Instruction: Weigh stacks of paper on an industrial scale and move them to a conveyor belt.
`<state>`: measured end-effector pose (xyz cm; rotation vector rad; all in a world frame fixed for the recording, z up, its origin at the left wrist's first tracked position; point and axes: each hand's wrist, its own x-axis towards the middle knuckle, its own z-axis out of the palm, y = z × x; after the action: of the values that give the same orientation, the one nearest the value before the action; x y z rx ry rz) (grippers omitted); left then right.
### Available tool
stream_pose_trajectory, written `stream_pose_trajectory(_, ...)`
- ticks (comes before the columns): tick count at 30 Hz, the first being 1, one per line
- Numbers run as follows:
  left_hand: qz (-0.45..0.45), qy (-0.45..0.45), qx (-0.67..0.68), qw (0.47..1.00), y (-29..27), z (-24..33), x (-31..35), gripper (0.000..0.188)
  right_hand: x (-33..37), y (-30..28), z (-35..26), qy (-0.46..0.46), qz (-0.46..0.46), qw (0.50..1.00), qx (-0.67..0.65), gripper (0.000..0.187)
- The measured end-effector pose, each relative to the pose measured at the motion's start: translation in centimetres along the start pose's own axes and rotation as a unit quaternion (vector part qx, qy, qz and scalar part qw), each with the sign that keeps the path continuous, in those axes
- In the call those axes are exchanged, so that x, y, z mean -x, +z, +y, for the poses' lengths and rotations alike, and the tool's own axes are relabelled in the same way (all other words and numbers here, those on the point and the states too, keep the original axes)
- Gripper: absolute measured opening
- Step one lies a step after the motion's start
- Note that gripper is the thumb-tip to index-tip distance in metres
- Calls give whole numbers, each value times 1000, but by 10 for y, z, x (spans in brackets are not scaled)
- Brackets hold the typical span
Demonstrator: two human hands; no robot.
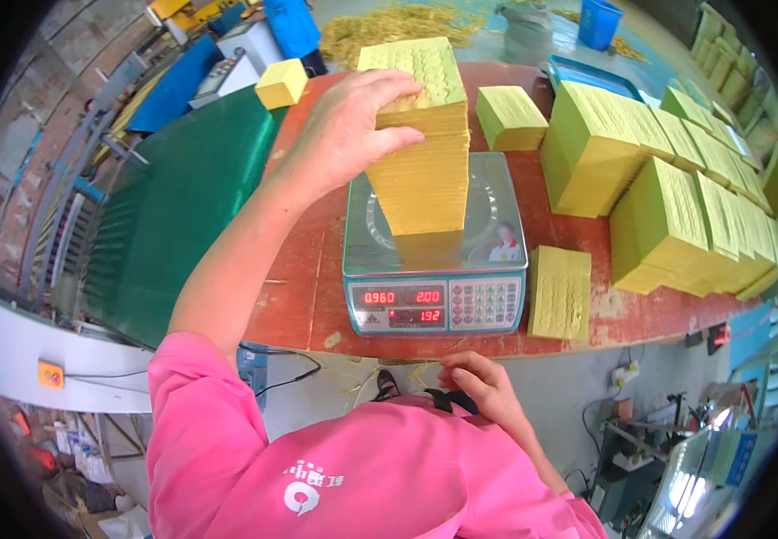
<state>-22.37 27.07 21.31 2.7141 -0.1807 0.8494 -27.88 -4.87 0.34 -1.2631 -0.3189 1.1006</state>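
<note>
A tall stack of yellow paper sheets [425,184] stands on the pan of a digital scale [499,207] with a lit red display and a keypad. Its top sheet shows rows of punched, curved marks. My left hand [348,121] grips the upper left corner of this stack, fingers over the top and thumb against the near side. Low by the table's front edge, in front of my body, my right hand [481,382] has its fingers loosely curled, with nothing visible in them. A smaller yellow paper bundle [559,292] lies right of the scale.
More yellow paper stacks [586,153] fill the right side of the red table [308,287]. Single bundles sit behind the scale [510,117] and at the far left corner [281,83]. A green conveyor belt [173,189] adjoins on the left. A blue bin [600,24] stands beyond.
</note>
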Motion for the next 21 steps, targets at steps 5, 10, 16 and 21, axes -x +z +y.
stream_pose_trajectory(5,-69,-57,-21,996,-4,0,-19,43,20,-57,-25,14,-29,999,21,24)
stream_pose_trajectory(10,-66,-75,-8,995,-2,0,-25,40,18,-92,-23,6,-68,997,22,24)
stream_pose_trajectory(16,-54,-47,-28,997,-3,-10,-25,30,11,-67,-47,-14,-71,996,51,22)
stream_pose_trajectory(21,-7,102,-180,978,-1,-7,-16,19,4,-51,-61,-63,-68,993,71,22)
